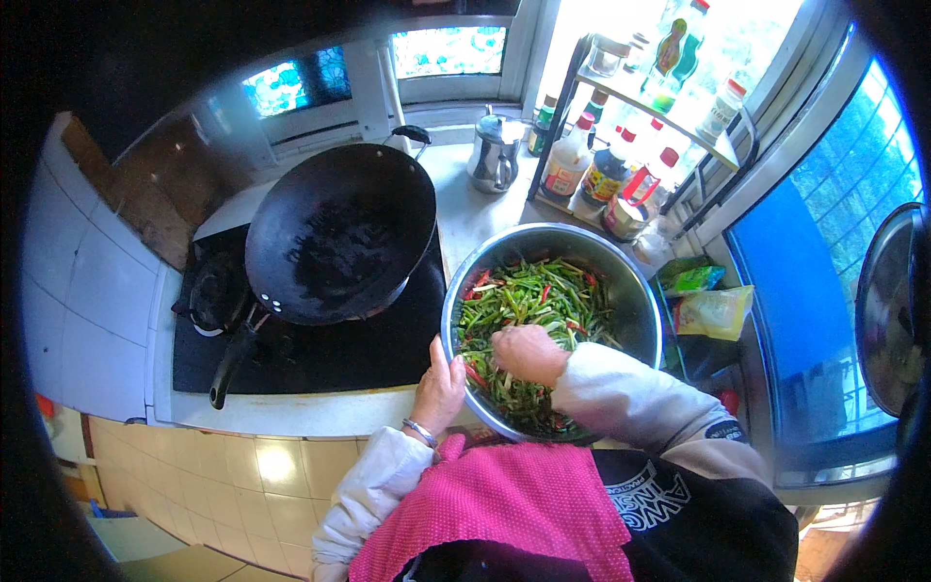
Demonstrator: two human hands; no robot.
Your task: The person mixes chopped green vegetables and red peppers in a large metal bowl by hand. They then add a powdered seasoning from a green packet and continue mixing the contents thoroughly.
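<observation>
A large stainless steel bowl (647, 291) stands on the counter before me. Cut green vegetable stems (502, 298), mixed with strips of red chili pepper (476, 375), fill its lower part. With the thumb near the rim and the fingers along the outer wall, my left hand (441, 389) holds the bowl at its lower left side. My right hand (529, 353) is inside the bowl, its fingers curled down into the stems. The fingertips are hidden, so whether they grip any stems is unclear.
A black wok (342, 233) sits on the dark cooktop (305, 367), its handle (233, 367) pointing toward me. Behind the bowl are a metal pot (494, 156) and a rack (647, 94) of seasoning bottles (567, 164). Food packets (713, 313) lie at the right, near the window.
</observation>
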